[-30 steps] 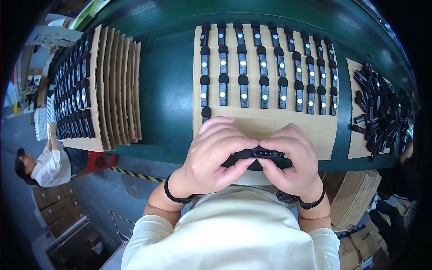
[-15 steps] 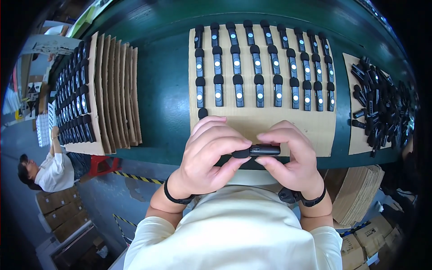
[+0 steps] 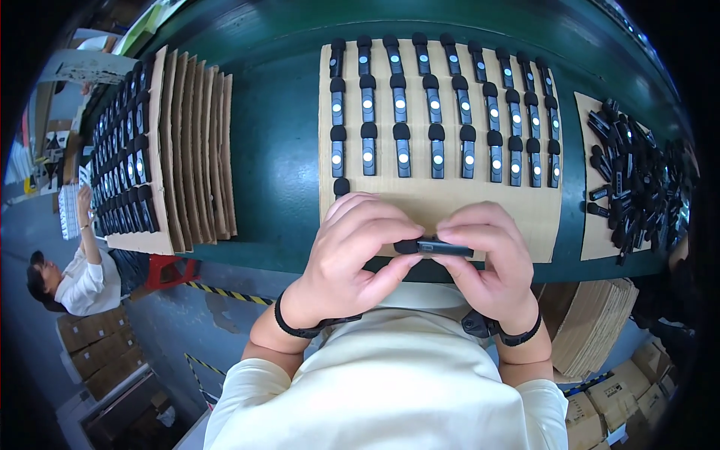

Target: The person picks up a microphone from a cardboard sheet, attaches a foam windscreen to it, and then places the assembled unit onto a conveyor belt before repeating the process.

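A small black device (image 3: 446, 247) with a dark foam tip lies level between both hands, right of the frame's centre, the tip toward the left. The left hand (image 3: 349, 255) pinches it near the foam end; the right hand (image 3: 491, 259) grips the other end between thumb and fingers. Just above, a cardboard sheet (image 3: 525, 225) carries three rows of similar devices, most showing a pale round spot. One more device (image 3: 342, 186) begins a fourth row, its lower part hidden behind the left hand. On the green worktop (image 3: 277, 135), a loose heap of devices (image 3: 649, 180) crowds the right edge, and a stack of cardboard sheets (image 3: 195, 150) bearing more devices fills the upper left. Beyond it, at far left, is another person (image 3: 90, 281) near a red stool (image 3: 166, 271).
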Available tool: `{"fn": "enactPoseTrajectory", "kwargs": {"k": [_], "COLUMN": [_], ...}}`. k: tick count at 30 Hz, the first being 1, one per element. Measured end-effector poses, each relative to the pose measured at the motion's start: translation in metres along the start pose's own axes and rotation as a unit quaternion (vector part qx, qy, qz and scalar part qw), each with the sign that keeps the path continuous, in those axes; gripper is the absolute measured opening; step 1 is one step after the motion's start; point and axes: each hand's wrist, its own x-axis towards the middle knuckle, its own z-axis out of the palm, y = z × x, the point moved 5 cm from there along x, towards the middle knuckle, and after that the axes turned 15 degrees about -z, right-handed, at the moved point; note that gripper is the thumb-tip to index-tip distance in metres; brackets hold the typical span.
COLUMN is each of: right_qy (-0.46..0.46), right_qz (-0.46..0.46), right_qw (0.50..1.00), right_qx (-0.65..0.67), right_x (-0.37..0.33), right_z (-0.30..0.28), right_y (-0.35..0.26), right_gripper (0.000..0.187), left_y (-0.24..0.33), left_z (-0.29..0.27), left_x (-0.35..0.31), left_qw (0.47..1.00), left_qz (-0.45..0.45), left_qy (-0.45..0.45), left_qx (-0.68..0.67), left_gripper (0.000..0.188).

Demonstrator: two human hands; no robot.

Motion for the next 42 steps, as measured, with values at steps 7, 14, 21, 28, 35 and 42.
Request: {"fn": "enactPoseTrajectory", "kwargs": {"k": [7,14,21,28,35,42], "right_qy": [0.035,-0.107,-0.215,-0.282,-0.251,-0.252], "right_qz": [0.078,-0.012,-0.042,-0.027,-0.017,-0.009], "right_qw": [0.989,0.994,0.963,0.94,0.945,0.946], "right_qx": [0.12,-0.033,-0.157,-0.189,-0.21,-0.203], "right_x": [-0.006,0.006,0.0,-0.009,-0.006,-0.009], "right_z": [0.018,0.038,0.069,0.082,0.082,0.068], "right_y": [0.003,0.012,0.016,0.021,0.028,0.023], "right_gripper": [0.028,0.031,0.031,0.029,0.031,0.028], "left_y": [-0.017,-0.042,-0.071,-0.093,-0.096,-0.094], "left_z": [-0.005,-0.036,-0.043,-0.037,-0.032,-0.029], "left_x": [-0.015,-0.038,-0.045,-0.046,-0.045,-0.041], "left_qw": [0.999,0.99,0.975,0.965,0.959,0.958], "left_qz": [-0.029,-0.112,-0.175,-0.246,-0.247,-0.25], "left_qy": [-0.015,0.061,0.114,0.086,0.054,0.043], "left_qx": [0.027,0.057,0.073,-0.02,-0.129,-0.132], "left_gripper": [0.03,0.031,0.045,0.063,0.071,0.068]}}
